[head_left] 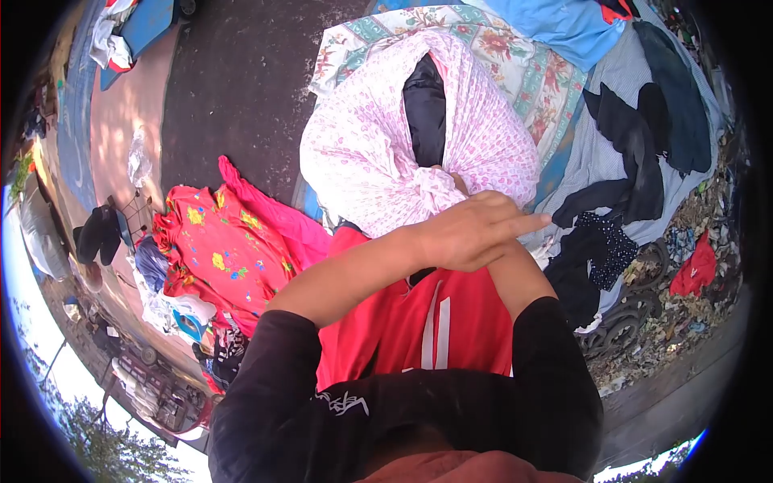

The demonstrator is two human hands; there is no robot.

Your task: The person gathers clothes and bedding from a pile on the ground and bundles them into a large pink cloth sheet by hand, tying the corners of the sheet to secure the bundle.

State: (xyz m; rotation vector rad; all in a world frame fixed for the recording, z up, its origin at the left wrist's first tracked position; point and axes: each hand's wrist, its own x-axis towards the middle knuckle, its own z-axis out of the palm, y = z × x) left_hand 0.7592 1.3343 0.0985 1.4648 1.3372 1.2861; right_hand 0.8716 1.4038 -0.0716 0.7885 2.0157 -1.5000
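Note:
A large bundle [346, 153] wrapped in white cloth with a pink print sits in front of me, its cloth gathered into a knot [435, 187]. Dark fabric [425, 113] shows through the gap in its top. My left hand [479, 229] lies across my right wrist, with at least one finger stretched out to the right. Behind it, my right hand [460, 184] reaches toward the knot. Only a bit of it shows, so its grip is hidden. Red cloth with white stripes [439, 326] lies below my forearms.
A red flowered garment [229, 249] lies to the left. Beneath the bundle is a floral sheet [499, 48], with a light blue cloth [564, 28] beyond. Dark clothes [624, 153] lie at right, beside littered ground [676, 322]. A dark mat [233, 97] stretches away at upper left.

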